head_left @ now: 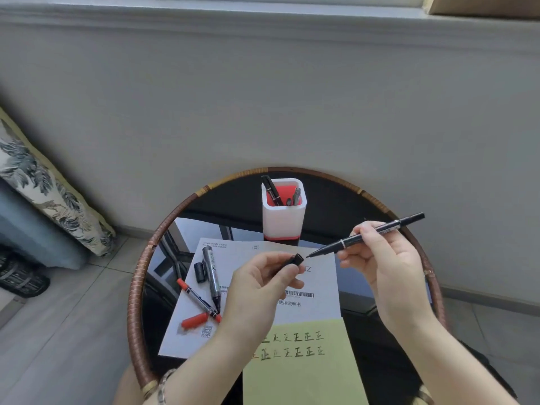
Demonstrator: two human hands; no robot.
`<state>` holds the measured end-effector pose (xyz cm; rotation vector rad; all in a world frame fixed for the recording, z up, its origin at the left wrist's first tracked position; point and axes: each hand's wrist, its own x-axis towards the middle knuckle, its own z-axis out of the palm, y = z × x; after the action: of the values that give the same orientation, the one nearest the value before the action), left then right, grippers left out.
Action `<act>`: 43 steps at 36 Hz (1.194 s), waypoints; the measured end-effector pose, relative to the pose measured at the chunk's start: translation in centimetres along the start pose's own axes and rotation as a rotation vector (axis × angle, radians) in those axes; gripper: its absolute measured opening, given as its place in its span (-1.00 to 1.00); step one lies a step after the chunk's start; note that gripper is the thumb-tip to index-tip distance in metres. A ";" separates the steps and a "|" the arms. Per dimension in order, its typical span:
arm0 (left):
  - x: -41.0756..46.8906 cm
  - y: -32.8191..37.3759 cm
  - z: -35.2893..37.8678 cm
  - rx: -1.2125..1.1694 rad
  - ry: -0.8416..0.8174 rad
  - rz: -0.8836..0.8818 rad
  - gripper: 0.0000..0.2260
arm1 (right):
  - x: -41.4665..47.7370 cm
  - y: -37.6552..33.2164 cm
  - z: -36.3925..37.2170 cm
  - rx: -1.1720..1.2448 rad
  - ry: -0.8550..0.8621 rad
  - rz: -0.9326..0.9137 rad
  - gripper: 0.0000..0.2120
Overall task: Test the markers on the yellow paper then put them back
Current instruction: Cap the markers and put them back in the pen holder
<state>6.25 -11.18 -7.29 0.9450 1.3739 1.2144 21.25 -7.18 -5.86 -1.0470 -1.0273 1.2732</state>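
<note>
Pinching the black marker (327, 248) in my right hand (385, 258), long axis slanting far-right to near-left, bare tip aimed left at the cap (295, 260), cap pinched in my left hand (257, 290)

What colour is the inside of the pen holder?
Red inside; the pen holder is white outside with a red base, best seen in the head view.

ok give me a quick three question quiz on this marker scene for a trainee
1. True or false: the black marker in the right hand is capped.
2. What does the left hand pinch? A) a cap B) an eraser C) a coin
3. How many markers lie on the white sheet?
Key: 1 false; 2 A; 3 two, the grey marker and the red marker.
</note>
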 end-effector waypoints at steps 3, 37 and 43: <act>-0.1 0.0 -0.1 -0.009 -0.003 0.011 -0.84 | -0.2 0.1 0.1 0.037 0.014 0.006 -0.84; -0.4 0.0 -0.2 0.170 -0.090 0.208 -0.80 | -1.5 0.9 0.0 -0.071 -0.234 0.215 -0.86; 0.0 -0.1 -0.3 0.279 -0.110 0.260 -0.87 | -1.6 1.0 0.4 -0.087 -0.210 0.232 -0.96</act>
<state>5.96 -11.28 -7.38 1.4014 1.3852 1.1581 20.55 -8.72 -6.79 -1.1416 -1.1530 1.5643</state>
